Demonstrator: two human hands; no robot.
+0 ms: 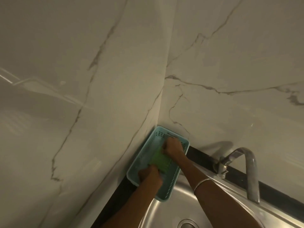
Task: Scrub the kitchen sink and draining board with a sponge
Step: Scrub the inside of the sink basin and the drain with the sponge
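Observation:
A pale teal plastic basket [164, 131] sits in the wall corner at the sink's far left edge. Inside it lies a green sponge [160, 160]. My left hand [150, 176] grips the sponge's near end, fingers curled. My right hand [172, 148] reaches into the basket's far part, fingers curled at the sponge's far end; what it holds is hidden. The steel sink [166, 213] lies below, with its drain [186, 224] at the bottom edge.
A curved metal tap [246, 165] stands on the sink's right rim, close to my right forearm. Marble-patterned wall tiles [98, 79] close in on the left and behind. A dark strip [202, 155] runs along the wall behind the sink.

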